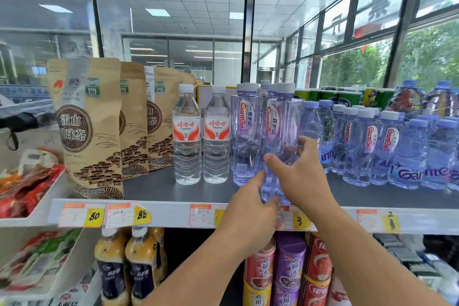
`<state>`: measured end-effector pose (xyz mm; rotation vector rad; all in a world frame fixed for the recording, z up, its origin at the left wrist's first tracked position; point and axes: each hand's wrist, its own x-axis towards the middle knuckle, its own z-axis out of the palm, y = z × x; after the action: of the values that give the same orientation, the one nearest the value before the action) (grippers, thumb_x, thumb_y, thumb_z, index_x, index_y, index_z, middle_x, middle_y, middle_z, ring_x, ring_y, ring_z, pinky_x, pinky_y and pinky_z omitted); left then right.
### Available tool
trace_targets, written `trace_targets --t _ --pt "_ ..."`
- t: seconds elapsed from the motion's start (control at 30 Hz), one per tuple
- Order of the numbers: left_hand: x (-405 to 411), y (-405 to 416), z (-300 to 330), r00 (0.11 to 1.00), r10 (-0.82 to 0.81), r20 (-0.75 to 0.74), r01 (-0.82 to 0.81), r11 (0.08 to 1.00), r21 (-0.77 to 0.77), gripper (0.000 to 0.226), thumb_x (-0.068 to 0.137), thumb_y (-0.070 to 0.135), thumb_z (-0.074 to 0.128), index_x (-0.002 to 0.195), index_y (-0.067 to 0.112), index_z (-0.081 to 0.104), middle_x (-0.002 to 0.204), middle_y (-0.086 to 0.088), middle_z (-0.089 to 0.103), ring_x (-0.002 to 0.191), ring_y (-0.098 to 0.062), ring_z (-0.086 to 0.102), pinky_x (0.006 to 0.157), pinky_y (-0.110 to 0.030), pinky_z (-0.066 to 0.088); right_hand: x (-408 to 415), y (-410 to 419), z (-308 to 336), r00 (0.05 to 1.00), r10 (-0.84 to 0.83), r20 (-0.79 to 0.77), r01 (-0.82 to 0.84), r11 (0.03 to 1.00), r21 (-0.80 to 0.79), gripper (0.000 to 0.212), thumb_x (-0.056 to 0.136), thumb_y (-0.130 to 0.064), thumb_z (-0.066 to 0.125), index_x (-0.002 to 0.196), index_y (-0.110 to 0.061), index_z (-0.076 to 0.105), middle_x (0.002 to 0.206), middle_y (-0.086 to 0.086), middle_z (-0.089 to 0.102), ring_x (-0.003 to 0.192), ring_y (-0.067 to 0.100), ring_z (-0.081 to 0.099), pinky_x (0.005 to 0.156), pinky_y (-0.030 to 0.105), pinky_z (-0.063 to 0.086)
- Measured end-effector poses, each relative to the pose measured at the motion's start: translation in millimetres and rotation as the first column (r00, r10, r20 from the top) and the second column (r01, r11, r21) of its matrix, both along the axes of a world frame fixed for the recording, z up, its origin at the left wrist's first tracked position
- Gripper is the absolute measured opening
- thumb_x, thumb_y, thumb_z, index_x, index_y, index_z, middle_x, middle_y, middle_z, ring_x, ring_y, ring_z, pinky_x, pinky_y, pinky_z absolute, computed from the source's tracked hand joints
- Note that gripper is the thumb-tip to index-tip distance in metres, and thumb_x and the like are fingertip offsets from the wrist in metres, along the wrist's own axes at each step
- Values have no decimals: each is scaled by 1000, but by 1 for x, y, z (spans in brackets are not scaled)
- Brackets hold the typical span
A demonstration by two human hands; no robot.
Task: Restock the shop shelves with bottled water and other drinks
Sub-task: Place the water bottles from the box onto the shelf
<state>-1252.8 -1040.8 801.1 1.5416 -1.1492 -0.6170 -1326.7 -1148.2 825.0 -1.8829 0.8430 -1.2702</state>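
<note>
Right now both your hands are on one bottle. Your right hand [301,176] wraps the lower body of the Ganten bottle [279,141], thumb in front, fingers curled round the right side. Your left hand [250,202] cups the base from the left, fingers curled against the bottom edge. So both are grasping it, neither is free.

The bottle stands upright at the front lip of the shelf [173,189], long axis vertical, cap up, label facing you and slightly left. It looks seated or nearly seated on the shelf; contact under the base is hidden by your hands, cannot tell.

Just behind and left sits a second tall Ganten bottle [244,131], more caps behind it. Left of that are two Wahaha bottles [201,136], side by side. Further left are tea pouches [87,126]. To the right is a shrink-wrapped pack of small Ganten bottles [387,146], still in its plastic.

Progress, as a judgement: midway. The tall Ganten lane is partly filled, and this bottle is going in at the front. Bare shelf shows in front of the Wahaha pair and the wrapped pack, which probably needs opening and lining up. The lower shelf [173,243] holds drinks with a dark gap in the middle.
</note>
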Motion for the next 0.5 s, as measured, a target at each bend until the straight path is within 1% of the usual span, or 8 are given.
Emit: trace_targets --t 0.07,0.13,0.2,0.3,0.37,0.4,0.47,0.5 --pt "-3 -1 0 1000 -20 17 20 1000 14 63 99 25 51 152 41 20 114 30 51 69 -12 71 81 -43 59 -4 -2 4 998 52 -18 -51 998 40 64 91 -33 72 142 -21 36 103 -24 48 86 -3 54 80 27 38" --pt "-5 -1 -1 1000 -26 13 26 999 41 63 98 27 53 151 43 22 93 28 56 74 -16 72 79 -43 59 -10 -6 7 996 84 -41 -81 994 67 44 91 -35 72 127 -29 47 116 -11 49 97 9 55 85 33 39" --pt "-7 -1 -2 999 -25 24 23 998 58 61 99 28 52 150 44 23 89 23 59 74 -15 72 77 -39 59 -16 -6 10 991 124 -52 -120 989 83 25 93 -34 71 101 -40 48 116 -8 50 99 14 54 84 33 38" --pt "-7 1 -2 999 -20 46 17 998 63 62 99 28 51 151 45 22 100 5 69 70 -9 71 72 -33 58 -19 -2 12 984 178 -26 -175 981 84 28 95 -28 69 85 -41 46 99 -24 50 89 -6 51 84 30 37" --pt "-6 1 -2 998 1 62 -4 999 50 62 98 27 51 151 43 23 103 5 70 72 -10 71 75 -33 58 -18 -1 11 985 172 -16 -170 982 81 23 95 -29 69 96 -42 50 112 -20 54 96 -5 53 85 31 41" --pt "-6 2 -1 997 17 76 -20 999 39 61 98 28 51 151 43 24 106 5 68 73 -11 72 78 -35 59 -17 0 11 987 156 -32 -153 984 87 31 94 -32 70 116 -43 51 129 -12 54 108 2 56 90 32 44" --pt "-6 4 0 995 43 93 -44 999 14 60 97 29 52 150 43 26 113 6 65 73 -11 72 82 -39 59 -15 -1 10 993 104 -60 -98 990 98 76 90 -40 72 152 -29 31 153 -1 37 133 19 46 102 37 42" --pt "-6 6 0 994 50 96 -51 999 6 59 98 30 51 150 43 27 112 7 65 73 -10 72 82 -41 59 -15 0 11 995 82 -58 -76 992 97 87 89 -42 73 157 -26 22 155 0 34 136 21 42 103 38 40"
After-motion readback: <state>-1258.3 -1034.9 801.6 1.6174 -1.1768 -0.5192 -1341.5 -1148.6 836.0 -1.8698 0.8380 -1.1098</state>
